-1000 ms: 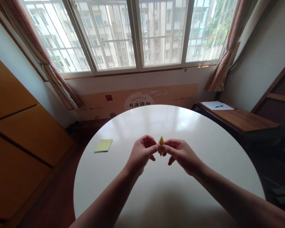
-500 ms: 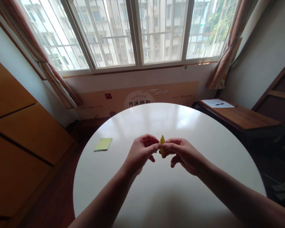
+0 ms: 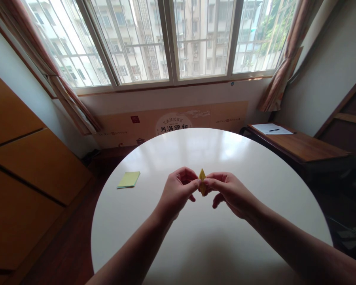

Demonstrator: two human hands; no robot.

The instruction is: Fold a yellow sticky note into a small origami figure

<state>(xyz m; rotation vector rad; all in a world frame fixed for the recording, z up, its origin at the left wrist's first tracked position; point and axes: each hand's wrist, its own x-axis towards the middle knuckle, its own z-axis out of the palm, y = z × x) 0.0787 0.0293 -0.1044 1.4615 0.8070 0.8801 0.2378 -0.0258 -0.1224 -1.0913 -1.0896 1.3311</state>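
Between my two hands is a small folded piece of yellow paper (image 3: 202, 173), shaped like a narrow diamond with its points up and down. My left hand (image 3: 179, 192) pinches its left side between thumb and fingers. From the right, my right hand (image 3: 228, 190) grips the other side, its thumb near the left thumb and its lower fingers curled loosely. The paper is held above the middle of the white round table (image 3: 178, 253). Fingers cover the middle of the fold.
A stack of yellow-green square paper (image 3: 129, 179) lies on the table's left side. To the right stands a wooden side desk (image 3: 311, 144) with a white sheet (image 3: 265, 129) and a pen (image 3: 274, 130) on it. An orange-brown cabinet (image 3: 26, 178) is at left.
Almost nothing differs. Both hands keep their pinch on the folded paper, and the thumbs and paper have shifted only very slightly.
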